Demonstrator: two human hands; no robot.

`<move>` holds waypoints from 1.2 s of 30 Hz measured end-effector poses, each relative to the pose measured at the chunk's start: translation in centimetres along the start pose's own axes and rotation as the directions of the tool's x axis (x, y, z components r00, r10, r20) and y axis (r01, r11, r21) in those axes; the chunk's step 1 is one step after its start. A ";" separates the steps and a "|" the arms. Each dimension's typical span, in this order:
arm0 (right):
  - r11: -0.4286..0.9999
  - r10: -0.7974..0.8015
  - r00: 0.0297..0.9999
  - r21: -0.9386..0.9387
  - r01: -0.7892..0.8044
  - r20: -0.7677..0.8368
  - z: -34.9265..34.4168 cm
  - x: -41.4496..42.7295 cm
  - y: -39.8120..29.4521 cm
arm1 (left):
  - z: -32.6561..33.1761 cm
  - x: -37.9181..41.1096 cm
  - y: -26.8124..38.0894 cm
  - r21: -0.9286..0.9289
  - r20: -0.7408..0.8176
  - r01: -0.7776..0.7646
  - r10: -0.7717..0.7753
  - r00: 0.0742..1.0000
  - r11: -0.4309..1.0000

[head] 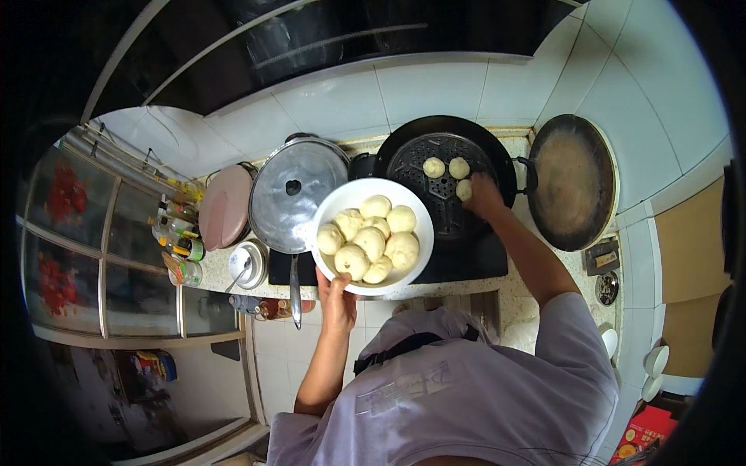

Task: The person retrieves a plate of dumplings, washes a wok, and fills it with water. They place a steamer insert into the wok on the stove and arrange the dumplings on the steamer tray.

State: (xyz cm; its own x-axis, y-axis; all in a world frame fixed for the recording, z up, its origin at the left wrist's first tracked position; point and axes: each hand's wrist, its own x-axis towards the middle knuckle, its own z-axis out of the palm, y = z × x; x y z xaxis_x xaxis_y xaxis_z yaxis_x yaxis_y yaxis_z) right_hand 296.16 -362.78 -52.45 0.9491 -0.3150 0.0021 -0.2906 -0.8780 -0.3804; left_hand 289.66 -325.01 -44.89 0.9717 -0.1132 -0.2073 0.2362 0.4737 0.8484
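My left hand (pixel 338 303) grips the near rim of a white bowl (pixel 424 233), thumb on the edge, fingers beneath. Several pale round buns (pixel 369 243) are piled in it. To the right, a black wok (pixel 408 137) holds a perforated steamer rack (pixel 441 203). Two buns (pixel 446 168) lie side by side on the rack. My right hand (pixel 485 197) reaches down over the rack and touches a third bun (pixel 464 190) just below them; its fingertips are partly hidden, so whether they close on that bun is unclear.
A lidded pan (pixel 303 169) stands left of the wok, its handle (pixel 295 291) jutting past the counter edge. A large round pan or lid (pixel 568 180) leans at the right wall. Left are a pink round lidded appliance (pixel 224 207), a small bowl with a spoon (pixel 243 263) and bottles (pixel 178 227).
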 end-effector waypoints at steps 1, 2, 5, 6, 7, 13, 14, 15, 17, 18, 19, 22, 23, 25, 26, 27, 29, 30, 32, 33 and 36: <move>1.000 0.019 1.000 -0.015 -0.019 -0.005 -0.6 -0.4 -0.6 | -0.1 0.2 0.4 -0.023 -0.015 -0.030 0.030 0.999 0.999; 0.999 0.040 0.999 -0.031 -0.040 -0.005 -1.1 -0.9 -1.3 | -0.3 0.3 1.2 -0.051 -0.013 -0.033 0.033 0.999 0.998; 1.000 -0.003 0.979 -0.021 -0.002 -0.206 -2.4 -2.1 -3.2 | -1.2 0.9 3.6 0.011 -0.083 -0.079 0.079 0.993 0.997; 0.989 -0.134 0.934 0.007 0.145 -0.331 -2.4 -2.8 -3.2 | -1.7 1.0 4.3 0.008 -0.064 -0.116 0.116 0.991 0.993; 0.981 -0.176 0.945 0.033 0.193 -0.274 -3.0 -3.5 -4.1 | -2.1 1.1 4.8 0.004 -0.041 -0.158 0.158 0.986 0.987; 0.738 -0.649 0.759 0.297 0.607 0.062 0.7 -10.5 -12.6 | -6.2 0.5 5.6 -0.038 -0.123 -0.183 0.177 0.977 0.982; 0.756 -0.602 0.790 0.400 0.518 0.115 1.9 -11.7 -13.9 | -7.0 0.2 5.6 -0.074 -0.132 -0.160 0.149 0.980 0.984; 0.766 -0.555 0.814 0.487 0.419 0.171 2.9 -12.5 -14.7 | -7.1 -0.2 6.1 -0.150 -0.117 -0.119 0.102 0.988 0.981; 0.848 -0.514 0.831 0.275 0.453 0.213 7.7 -12.5 -14.6 | -6.4 -0.9 7.2 -0.130 -0.140 -0.163 0.145 0.980 0.978; 0.890 -0.453 0.834 0.206 0.406 0.316 10.3 -11.8 -14.7 | -6.9 -1.0 7.3 -0.129 -0.161 -0.174 0.153 0.975 0.976; 0.912 -0.408 0.857 0.188 0.365 0.316 11.9 -11.5 -15.1 | -7.8 -1.2 7.5 -0.130 -0.185 -0.180 0.155 0.971 0.975; 0.957 -0.290 0.915 0.073 0.281 0.282 15.2 -11.4 -15.9 | -10.5 -1.6 8.2 -0.163 -0.158 -0.165 0.139 0.978 0.973; 0.953 -0.297 0.921 0.016 0.303 0.250 15.6 -11.4 -16.2 | -11.3 -1.7 8.7 -0.180 -0.138 -0.163 0.139 0.981 0.970; 0.934 -0.322 0.926 -0.093 0.344 0.196 16.5 -11.6 -16.9 | -12.8 -2.3 9.8 -0.180 -0.116 -0.179 0.159 0.980 0.967; 0.934 -0.301 0.931 -0.134 0.332 0.208 17.3 -11.7 -17.0 | -14.1 -2.7 10.2 -0.163 -0.113 -0.183 0.166 0.980 0.969; 0.931 -0.281 0.934 -0.175 0.321 0.220 18.0 -11.1 -17.0 | -15.6 -3.1 10.8 -0.146 -0.112 -0.188 0.173 0.979 0.971; 0.955 -0.208 0.958 -0.169 0.242 0.197 17.6 -10.5 -17.7 | -19.1 -3.9 11.6 -0.087 -0.110 -0.200 0.191 0.976 0.976; 0.957 -0.184 0.974 -0.203 0.209 0.133 17.8 -10.9 -17.6 | -20.6 -4.8 12.4 -0.021 -0.079 -0.204 0.202 0.976 0.979; 0.948 -0.182 0.980 -0.248 0.198 0.085 18.0 -10.9 -17.2 | -23.5 -5.9 12.9 -0.006 -0.097 -0.223 0.222 0.970 0.975; 0.939 -0.196 0.974 -0.264 0.219 0.109 17.8 -10.7 -17.2 | -25.5 -6.5 13.0 0.016 -0.112 -0.227 0.227 0.967 0.974; 0.930 -0.203 0.974 -0.294 0.223 0.098 18.4 -10.5 -15.9 | -30.2 -8.1 13.5 0.122 -0.092 -0.242 0.253 0.963 0.963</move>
State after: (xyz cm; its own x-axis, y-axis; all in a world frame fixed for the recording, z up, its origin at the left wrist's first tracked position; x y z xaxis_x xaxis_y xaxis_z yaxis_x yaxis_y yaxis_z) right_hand 293.06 -338.87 -63.43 0.9955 -0.0937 -0.0111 -0.0943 -0.9922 -0.0816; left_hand 284.94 -291.38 -46.49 0.9954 0.0917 -0.0295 -0.0072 0.3766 0.9263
